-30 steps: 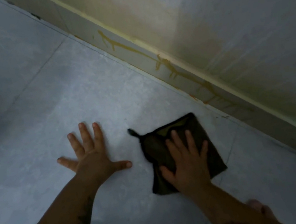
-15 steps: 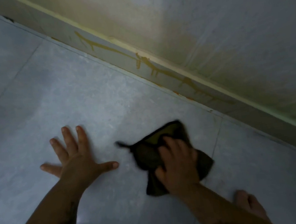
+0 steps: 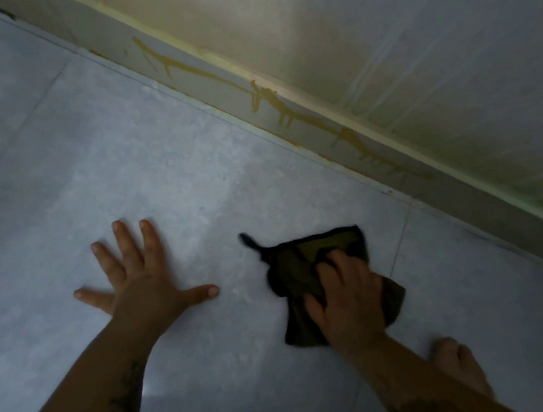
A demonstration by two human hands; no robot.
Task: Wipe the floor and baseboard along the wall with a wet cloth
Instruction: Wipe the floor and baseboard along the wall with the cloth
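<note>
My left hand (image 3: 142,285) lay flat with fingers spread wide, while my right hand (image 3: 348,303) pressed down, fingers curled.

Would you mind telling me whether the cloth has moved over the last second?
Yes, slightly: the cloth has shifted right toward the floor's grout line, its corner now crossing it, bunched under the right hand.

Cloth (image 3: 309,270) on floor (image 3: 192,188), near baseboard (image 3: 322,130)
</note>
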